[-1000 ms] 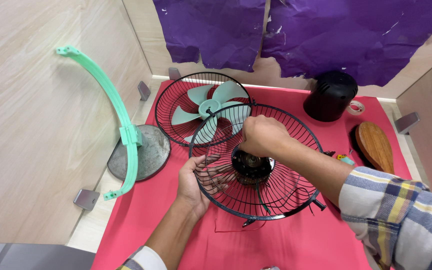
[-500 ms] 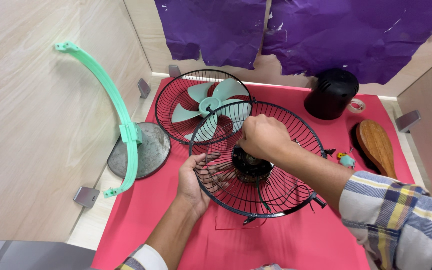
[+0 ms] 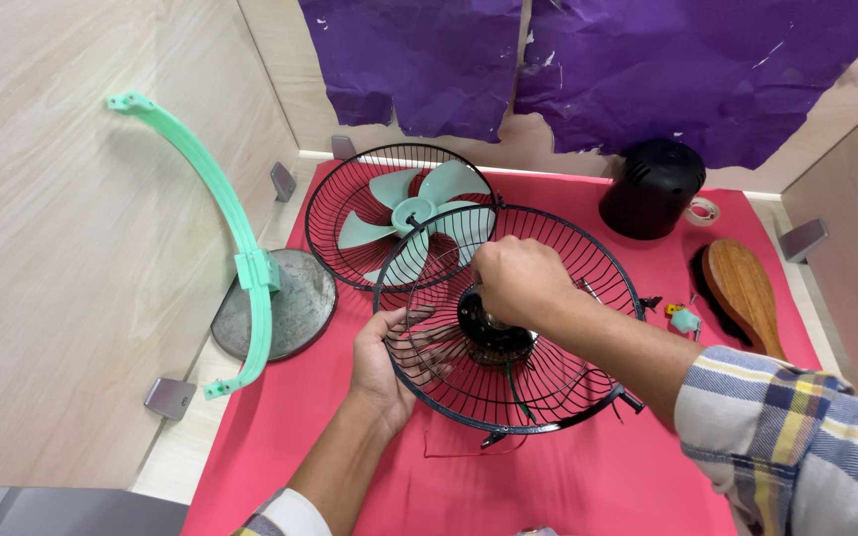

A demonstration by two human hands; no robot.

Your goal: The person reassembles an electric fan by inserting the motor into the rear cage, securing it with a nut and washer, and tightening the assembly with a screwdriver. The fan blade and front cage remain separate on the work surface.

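Observation:
A black wire fan guard (image 3: 548, 397) with a black motor hub (image 3: 494, 333) at its centre lies tilted over the red mat (image 3: 638, 476). My left hand (image 3: 384, 362) grips the guard's left side from beneath, fingers curled through the wires. My right hand (image 3: 513, 278) reaches into the guard from above, fingers closed at the top of the hub. Behind it lies a second black guard (image 3: 335, 213) holding a mint-green fan blade (image 3: 414, 213).
A mint-green curved stand arm (image 3: 215, 194) rises from a round grey base (image 3: 300, 308) at the left. A black motor cover (image 3: 652, 189), a tape roll (image 3: 702, 210), a wooden brush (image 3: 742, 293) and small green parts (image 3: 685, 320) sit at the right. Wooden walls enclose the mat.
My hands and the guard have stayed almost still; my right hand has shifted slightly on the hub.

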